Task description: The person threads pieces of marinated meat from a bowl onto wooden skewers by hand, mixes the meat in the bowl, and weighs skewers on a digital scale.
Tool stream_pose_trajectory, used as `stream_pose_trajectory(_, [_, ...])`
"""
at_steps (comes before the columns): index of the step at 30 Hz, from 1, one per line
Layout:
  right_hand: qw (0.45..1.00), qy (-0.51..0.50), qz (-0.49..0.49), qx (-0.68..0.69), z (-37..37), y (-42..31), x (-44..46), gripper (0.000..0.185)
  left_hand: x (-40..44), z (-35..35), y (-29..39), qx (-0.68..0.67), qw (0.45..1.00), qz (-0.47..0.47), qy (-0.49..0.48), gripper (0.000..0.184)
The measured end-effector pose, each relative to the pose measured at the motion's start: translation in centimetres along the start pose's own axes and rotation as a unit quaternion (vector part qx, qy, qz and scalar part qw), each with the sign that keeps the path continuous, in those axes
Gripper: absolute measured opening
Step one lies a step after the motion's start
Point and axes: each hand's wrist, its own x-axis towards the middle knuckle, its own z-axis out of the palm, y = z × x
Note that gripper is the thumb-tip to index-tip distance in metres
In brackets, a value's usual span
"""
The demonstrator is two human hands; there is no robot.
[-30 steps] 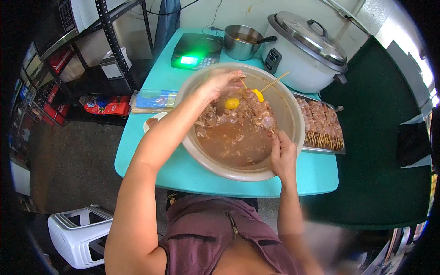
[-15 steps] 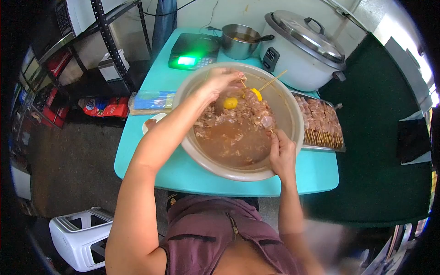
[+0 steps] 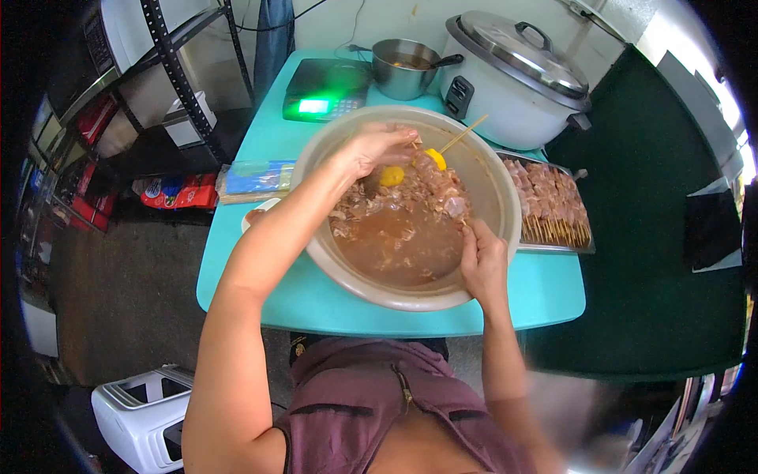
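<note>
A large round basin (image 3: 316,253) holds raw meat pieces (image 3: 367,201) in brownish liquid. My right hand (image 3: 485,261), at the basin's right side, pinches the lower end of a meat skewer (image 3: 446,193) that slants up and left. Near the skewer's upper end, over the far part of the basin, my left hand (image 3: 383,148) is closed with its fingertips at a thin stick. A yellow piece (image 3: 435,159) lies by the skewer, and another yellow piece (image 3: 391,175) sits on the meat. One bare stick (image 3: 464,134) leans out toward the back rim.
On the turquoise table (image 3: 355,317) are a lit scale (image 3: 325,88), a steel pot (image 3: 404,75), a large rice cooker (image 3: 505,95), a tray of skewered meat (image 3: 553,201) at right and packed sticks (image 3: 257,180) at left. A white stool (image 3: 138,426) stands lower left.
The view has shifted slightly, moving the table items a little left. Both hands keep nearly the same places around the skewer.
</note>
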Motion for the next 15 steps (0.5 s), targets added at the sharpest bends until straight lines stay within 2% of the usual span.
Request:
stream_pose_trajectory(9, [1.000, 0.008, -0.008, -0.001, 0.4, 0.7, 0.0, 0.007, -0.4, 0.3, 0.0, 0.002, 1.000, 0.002, -0.009, 0.029])
stream_pose_trajectory(15, [1.000, 0.002, -0.011, -0.008, 0.3, 0.6, 0.1, 0.009, -1.0, 0.7, 0.4, -0.013, 1.000, -0.001, -0.029, 0.022])
